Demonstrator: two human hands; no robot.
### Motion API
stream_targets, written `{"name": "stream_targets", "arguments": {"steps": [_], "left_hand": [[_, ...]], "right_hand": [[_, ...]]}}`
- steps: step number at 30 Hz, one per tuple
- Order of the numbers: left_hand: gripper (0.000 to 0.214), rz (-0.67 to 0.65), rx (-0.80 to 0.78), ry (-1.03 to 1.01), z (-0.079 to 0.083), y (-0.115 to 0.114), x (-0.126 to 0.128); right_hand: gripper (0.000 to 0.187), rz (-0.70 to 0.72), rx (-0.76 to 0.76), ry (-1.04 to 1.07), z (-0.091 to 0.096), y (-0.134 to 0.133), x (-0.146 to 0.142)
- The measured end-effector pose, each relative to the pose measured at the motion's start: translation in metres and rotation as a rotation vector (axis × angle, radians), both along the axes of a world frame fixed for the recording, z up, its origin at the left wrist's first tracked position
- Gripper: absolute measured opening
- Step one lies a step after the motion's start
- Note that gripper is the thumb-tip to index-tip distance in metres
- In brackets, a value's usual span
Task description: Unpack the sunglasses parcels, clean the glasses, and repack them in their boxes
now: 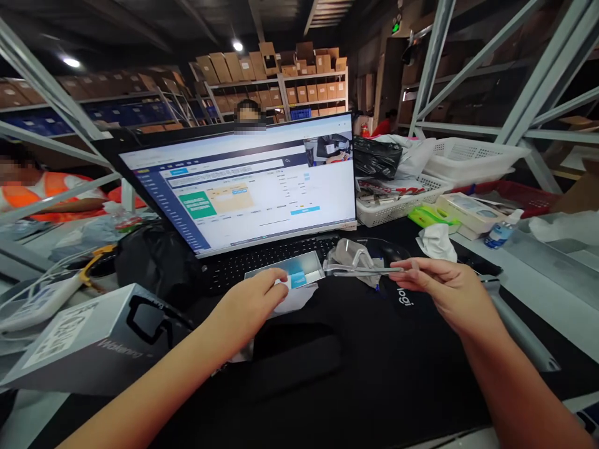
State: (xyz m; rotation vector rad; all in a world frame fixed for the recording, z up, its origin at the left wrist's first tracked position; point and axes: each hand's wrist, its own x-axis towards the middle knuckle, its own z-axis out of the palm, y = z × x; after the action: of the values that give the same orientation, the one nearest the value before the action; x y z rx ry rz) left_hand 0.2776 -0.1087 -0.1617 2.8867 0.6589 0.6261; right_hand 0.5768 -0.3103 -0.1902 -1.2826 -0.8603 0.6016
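Note:
My right hand (444,284) pinches the folded-back arms of a pair of clear glasses (360,272) between thumb and fingers. The lens end of the glasses points left, close to a small open box (314,264). Curled over the box's left part are the fingers of my left hand (262,290), closed on it; part of their grip is hidden. Inside the box lies a blue card (296,279). A white cloth (296,300) shows under the box. Behind the glasses sits a grey pouch (352,254) in clear plastic.
A monitor (262,206) stands behind a black keyboard (238,265). The mouse (392,249) is on a Logi mat (405,298). At left is a grey glasses carton (93,343); at right, white baskets (397,209), a spray bottle (503,231) and crumpled tissue (437,242).

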Motion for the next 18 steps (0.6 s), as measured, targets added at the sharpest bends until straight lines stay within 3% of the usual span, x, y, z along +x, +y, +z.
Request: {"name": "stream_targets", "arguments": {"steps": [4, 9, 14, 18], "left_hand": [[0.026, 0.158, -0.019, -0.02, 0.001, -0.034, -0.041], [0.022, 0.211, -0.036, -0.172, -0.038, -0.082, -0.075], [0.026, 0.149, 0.111, -0.296, -0.077, -0.111, -0.083], [0.027, 0.117, 0.211, -0.487, -0.084, -0.123, -0.074]], "right_hand": [[0.027, 0.109, -0.004, 0.003, 0.001, -0.001, -0.011], [0.021, 0.201, -0.021, 0.014, -0.003, -0.018, -0.03], [0.016, 0.253, -0.089, 0.011, -0.023, -0.042, -0.061], [0.016, 0.193, -0.012, -0.029, -0.039, -0.054, -0.094]]}}
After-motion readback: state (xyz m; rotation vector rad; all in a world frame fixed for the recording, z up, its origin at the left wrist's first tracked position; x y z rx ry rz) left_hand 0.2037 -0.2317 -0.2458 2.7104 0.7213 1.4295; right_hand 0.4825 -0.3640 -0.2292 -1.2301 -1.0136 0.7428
